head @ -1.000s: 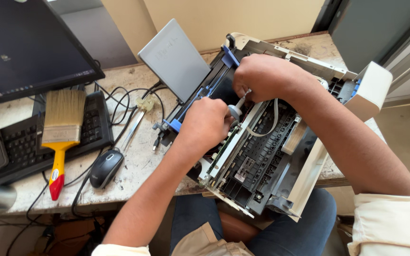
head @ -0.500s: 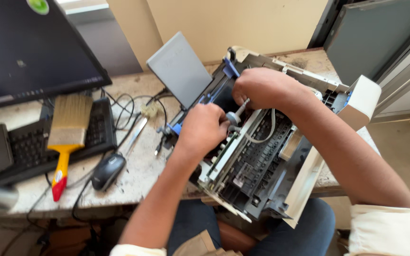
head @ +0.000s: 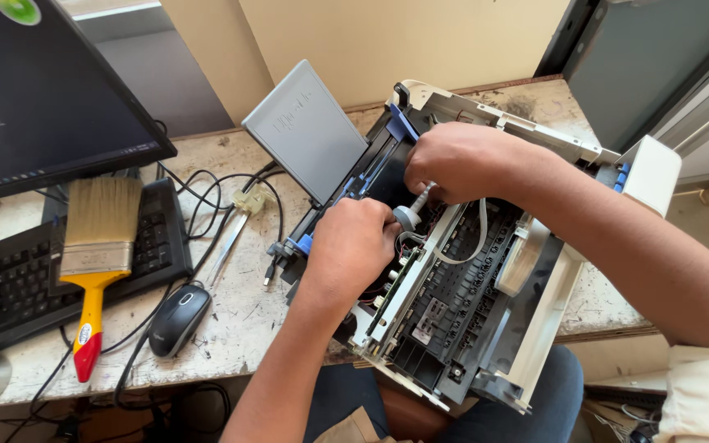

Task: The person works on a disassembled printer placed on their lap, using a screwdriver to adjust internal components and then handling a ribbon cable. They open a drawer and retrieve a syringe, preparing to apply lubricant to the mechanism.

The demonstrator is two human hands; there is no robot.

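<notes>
Opened printer (head: 486,320) sits on the desk (head: 240,320), cover off, its near end hanging over the front edge above the person's lap. Both hands are inside it. Right hand (head: 461,160) is over the upper middle of the printer, grip closed on a screwdriver (head: 413,209): grey handle, pointing down-left into the mechanism, tip hidden behind the left hand. Left hand (head: 353,246) is just below-left of it, fingers curled down onto the printer's left side rail next to the blue plastic parts (head: 304,243); can't tell from this view whether that grip is clamped on anything, the fingertips are hidden. The two hands are just beside each other, the screwdriver handle between them. A grey ribbon cable (head: 473,242) loops across the black interior right of the handle. Grey paper tray flap (head: 305,131) stands tilted up at the printer's back-left corner. White side panel (head: 650,172) sticks up at the right. Left of the printer on the desk: a black mouse (head: 178,318), loose black cables (head: 207,197), a black keyboard (head: 34,271) with a paintbrush (head: 96,246) lying across it, yellow-and-red handle toward the desk edge. A dark monitor (head: 43,98) stands behind the keyboard. Desk surface is scuffed and dusty.
</notes>
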